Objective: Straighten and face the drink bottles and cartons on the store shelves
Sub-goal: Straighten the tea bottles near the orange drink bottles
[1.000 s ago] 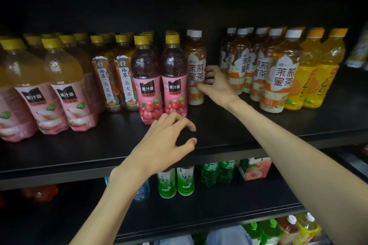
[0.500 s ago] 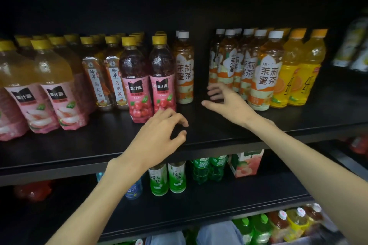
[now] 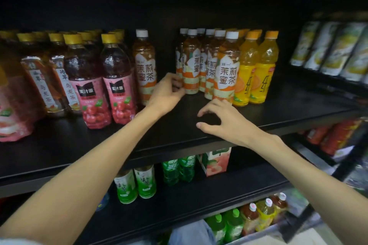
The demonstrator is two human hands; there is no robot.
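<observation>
On the black middle shelf [image 3: 288, 103] stands a cluster of white-capped jasmine honey tea bottles. My left hand [image 3: 167, 94] reaches in and curls its fingers round the lower part of the cluster's leftmost front bottle [image 3: 190, 65]. The frontmost bottle [image 3: 226, 73] faces forward. My right hand [image 3: 225, 120] hovers over the shelf just in front of that bottle's base, fingers loosely curled, holding nothing. One more jasmine tea bottle [image 3: 144, 67] stands alone to the left, past a gap.
Left of the lone bottle stand red juice bottles [image 3: 116, 85], oolong tea bottles [image 3: 63, 77] and large pink-label bottles [image 3: 12, 109]. Orange drink bottles [image 3: 260, 69] close the row on the right. A peach carton [image 3: 218, 162] and green tea bottles [image 3: 135, 184] sit on the shelf below.
My left hand rose from the shelf's front edge to the jasmine tea cluster and took hold of a bottle. My right hand drew back from those bottles toward the shelf front.
</observation>
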